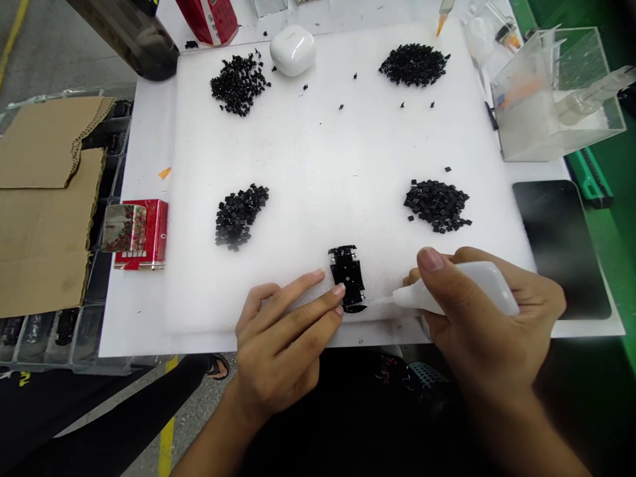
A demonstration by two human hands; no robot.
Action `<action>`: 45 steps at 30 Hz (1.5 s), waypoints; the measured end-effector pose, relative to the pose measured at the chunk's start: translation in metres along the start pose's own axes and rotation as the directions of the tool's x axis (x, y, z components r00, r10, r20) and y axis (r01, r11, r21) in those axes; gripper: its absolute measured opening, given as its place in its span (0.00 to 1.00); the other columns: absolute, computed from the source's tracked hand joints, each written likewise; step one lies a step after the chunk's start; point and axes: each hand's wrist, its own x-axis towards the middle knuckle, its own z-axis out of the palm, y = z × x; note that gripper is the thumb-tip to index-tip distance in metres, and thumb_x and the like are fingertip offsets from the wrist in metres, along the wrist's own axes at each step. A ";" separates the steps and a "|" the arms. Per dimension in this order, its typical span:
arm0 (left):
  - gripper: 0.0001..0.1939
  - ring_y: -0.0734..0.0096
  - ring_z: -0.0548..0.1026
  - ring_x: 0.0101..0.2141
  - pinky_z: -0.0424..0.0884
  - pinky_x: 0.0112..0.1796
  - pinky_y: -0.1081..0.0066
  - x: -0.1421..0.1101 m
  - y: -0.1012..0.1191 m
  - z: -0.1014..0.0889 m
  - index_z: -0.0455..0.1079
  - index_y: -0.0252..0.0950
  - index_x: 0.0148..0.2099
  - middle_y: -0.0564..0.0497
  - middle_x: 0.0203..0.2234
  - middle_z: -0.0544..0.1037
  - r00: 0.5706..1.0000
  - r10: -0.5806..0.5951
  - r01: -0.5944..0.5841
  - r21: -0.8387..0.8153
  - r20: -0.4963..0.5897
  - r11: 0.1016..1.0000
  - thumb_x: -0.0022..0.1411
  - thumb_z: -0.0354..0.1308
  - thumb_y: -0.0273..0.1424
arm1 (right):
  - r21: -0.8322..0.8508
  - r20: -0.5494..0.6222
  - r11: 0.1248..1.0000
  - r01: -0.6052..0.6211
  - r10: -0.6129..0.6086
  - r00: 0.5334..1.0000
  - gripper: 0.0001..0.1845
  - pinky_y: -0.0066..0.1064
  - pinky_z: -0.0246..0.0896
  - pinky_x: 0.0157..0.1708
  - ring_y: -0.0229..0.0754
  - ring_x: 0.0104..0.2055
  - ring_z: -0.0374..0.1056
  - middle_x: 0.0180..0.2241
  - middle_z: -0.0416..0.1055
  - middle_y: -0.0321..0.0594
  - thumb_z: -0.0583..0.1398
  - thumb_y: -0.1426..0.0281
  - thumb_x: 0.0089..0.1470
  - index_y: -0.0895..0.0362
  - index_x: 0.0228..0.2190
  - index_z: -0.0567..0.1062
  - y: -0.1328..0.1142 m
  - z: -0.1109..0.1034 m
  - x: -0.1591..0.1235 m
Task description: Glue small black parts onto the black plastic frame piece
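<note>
A small black car-chassis-shaped part lies near the front edge of the white foam sheet. My left hand rests beside it, fingers stretched out, with fingertips touching its lower left side. In my right hand is a white glue bottle, gripped between thumb and fingers. Its thin clear nozzle points left at the lower end of the black part, where a curved black piece sits. Whether the tip touches cannot be made out.
Piles of small black pieces lie at the back; piles of black squares lie nearer. Around them are a white case, red box, metal lighter, clear bin, dark phone-like slab and cardboard.
</note>
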 end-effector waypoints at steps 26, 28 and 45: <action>0.15 0.52 0.79 0.53 0.69 0.41 0.57 0.001 -0.002 -0.001 0.79 0.33 0.43 0.48 0.47 0.83 0.999 0.026 -0.026 -0.020 -0.031 0.999 0.64 0.54 0.14 | -0.013 0.005 1.000 -0.008 0.008 1.000 0.22 0.30 0.45 0.09 0.35 0.14 0.59 0.18 0.69 0.35 0.72 0.60 0.54 0.56 0.17 0.73 0.003 0.002 -0.001; 0.15 0.52 0.79 0.53 0.69 0.41 0.57 0.001 -0.002 -0.002 0.79 0.34 0.43 0.48 0.47 0.83 0.999 0.023 -0.023 -0.021 -0.025 1.000 0.64 0.54 0.13 | -0.021 0.003 1.000 -0.001 0.001 1.000 0.20 0.29 0.45 0.09 0.35 0.14 0.59 0.18 0.69 0.35 0.71 0.60 0.55 0.56 0.19 0.76 0.002 0.001 -0.002; 0.15 0.52 0.79 0.53 0.69 0.41 0.57 0.002 -0.002 -0.001 0.79 0.34 0.43 0.48 0.47 0.83 0.999 0.020 -0.021 -0.032 -0.026 0.999 0.65 0.54 0.13 | -0.031 0.010 0.999 -0.024 0.024 1.000 0.26 0.28 0.44 0.11 0.33 0.15 0.56 0.15 0.56 0.30 0.71 0.60 0.55 0.56 0.15 0.66 0.001 0.000 -0.003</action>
